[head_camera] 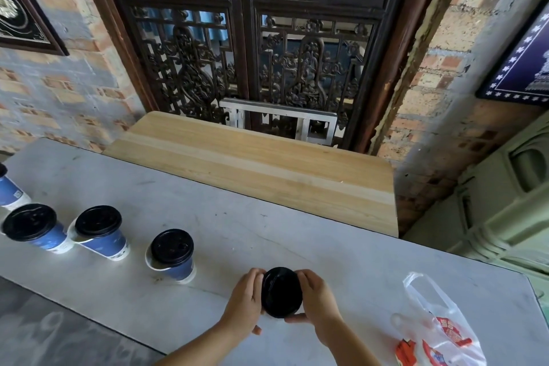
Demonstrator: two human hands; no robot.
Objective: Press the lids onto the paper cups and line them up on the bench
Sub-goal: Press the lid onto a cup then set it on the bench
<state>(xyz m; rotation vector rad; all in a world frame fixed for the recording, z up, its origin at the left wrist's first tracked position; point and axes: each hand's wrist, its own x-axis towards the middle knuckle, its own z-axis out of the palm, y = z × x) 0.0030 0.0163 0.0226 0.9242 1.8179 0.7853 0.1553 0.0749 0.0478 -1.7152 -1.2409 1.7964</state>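
Viewpoint: head-worn, above the pale grey stone surface [267, 241], looking forward and down.
Facing: toward the dark carved wooden lattice doors [246, 62] in a brick wall.
Nearness: forearms enter at the bottom edge, close.
Lens: wide-angle, edges bent.

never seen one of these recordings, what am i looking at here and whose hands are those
There is no machine here. One wide camera on a person's head looks forward and down, so the bare arms at the bottom are the wearer's own. The left hand and right hand close around a black lid; the cup under it is hidden. On the grey bench, to the left, stand three blue paper cups with black lids, and part of a fourth shows at the edge. A plastic bag lies to the right. Behind are a wooden board and a carved dark window.
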